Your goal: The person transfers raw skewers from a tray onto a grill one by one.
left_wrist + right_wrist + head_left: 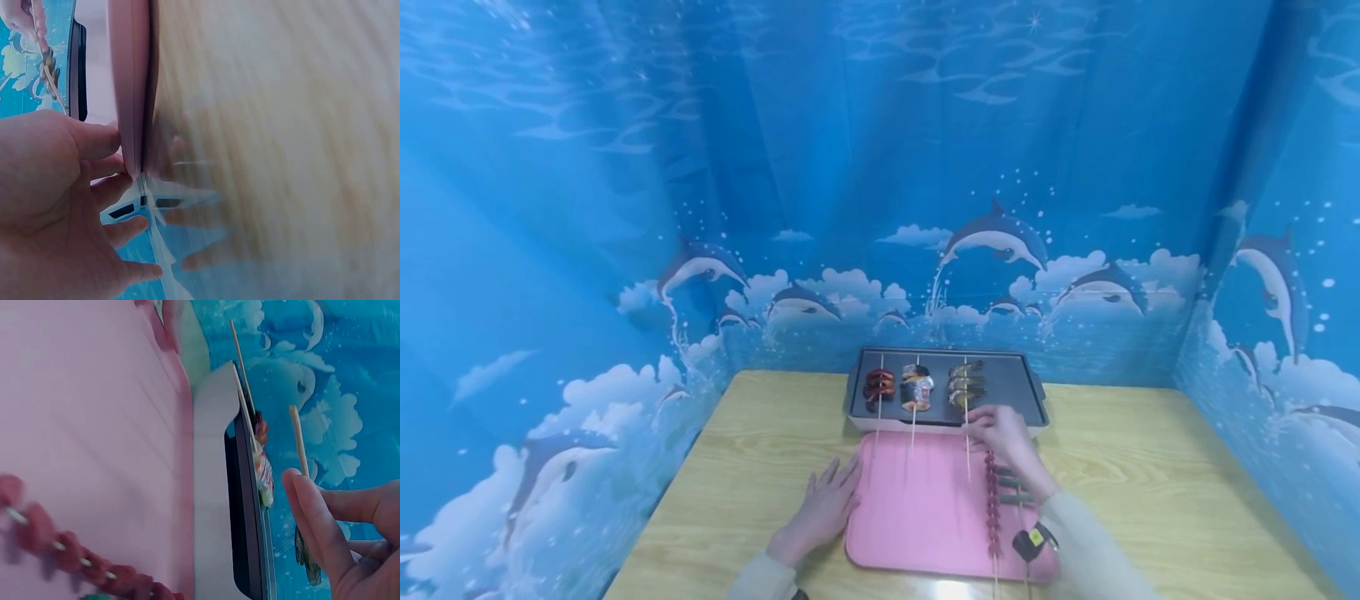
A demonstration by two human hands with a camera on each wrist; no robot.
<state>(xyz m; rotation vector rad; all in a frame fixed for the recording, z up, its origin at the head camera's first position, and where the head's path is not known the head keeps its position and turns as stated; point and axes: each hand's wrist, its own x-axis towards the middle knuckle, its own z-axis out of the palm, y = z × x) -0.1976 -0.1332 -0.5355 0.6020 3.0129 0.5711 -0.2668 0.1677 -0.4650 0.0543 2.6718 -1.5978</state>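
My right hand (1003,433) pinches the wooden stick of a shrimp skewer (966,385) between thumb and fingers. Its grey-green, banded pieces are over the dark plate of a tabletop grill (1011,387); in the right wrist view they are partly hidden behind the fingers. Left of it, a skewer of red-brown pieces (880,387) and a skewer of silver and orange pieces (916,392) lie on the plate, sticks pointing toward me. Fingers spread and fairly straight, my left hand (823,504) is at the left edge of a pink tray (917,517), fingertips right at its rim (130,94).
On the tray's right side lie a skewer of red pieces (992,508) and a skewer with green pieces (1015,492), partly under my right forearm. The wooden table (737,450) extends to both sides. Behind it hangs a blue dolphin-print curtain (850,167).
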